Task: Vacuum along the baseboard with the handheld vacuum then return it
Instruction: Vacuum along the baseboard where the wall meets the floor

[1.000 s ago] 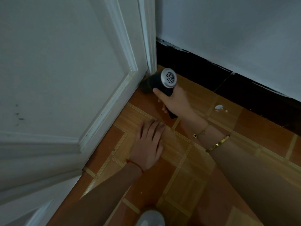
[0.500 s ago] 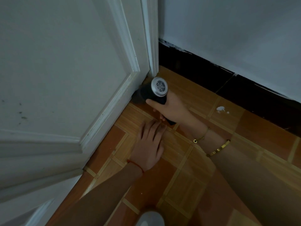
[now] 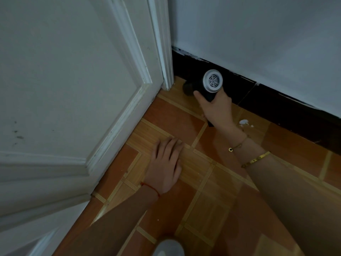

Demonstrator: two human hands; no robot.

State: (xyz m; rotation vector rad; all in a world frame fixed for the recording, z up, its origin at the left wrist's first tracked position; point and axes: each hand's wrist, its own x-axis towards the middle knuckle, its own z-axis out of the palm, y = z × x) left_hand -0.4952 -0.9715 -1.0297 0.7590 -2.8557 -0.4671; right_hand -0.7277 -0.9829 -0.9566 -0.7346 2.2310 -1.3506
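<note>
Head view — looking steeply down, close, at the floor corner (image 3: 177,84).

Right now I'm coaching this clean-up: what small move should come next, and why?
Probably slide the vacuum rightward along the baseboard toward the white specks. The right hand holds it with the nozzle down in the corner by the door frame, and the specks lie on the floor further along. The left hand rests flat on the floor.

Right hand (image 3: 216,108) reaches forward, fingers (image 3: 197,93) curled; left hand (image 3: 165,166) lies flat, palm down.
</note>
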